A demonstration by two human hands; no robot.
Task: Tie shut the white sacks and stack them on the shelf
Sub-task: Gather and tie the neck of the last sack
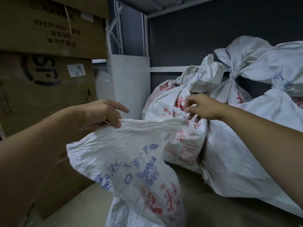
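Note:
A white woven sack (131, 161) with blue and red print stands in front of me, its mouth unknotted and stretched flat between both hands. My left hand (101, 113) pinches the left part of the sack's top edge, index finger sticking out. My right hand (200, 107) pinches the right corner of the same edge. Behind it, several tied white sacks (185, 99) lie piled on the shelf board (213, 202), each knotted at the neck.
Stacked cardboard boxes (49, 79) fill the left side, close to my left arm. A white metal shelf upright (129, 82) stands behind the sack, and a dark back wall (196, 38) closes the shelf. Bare board shows at the bottom right.

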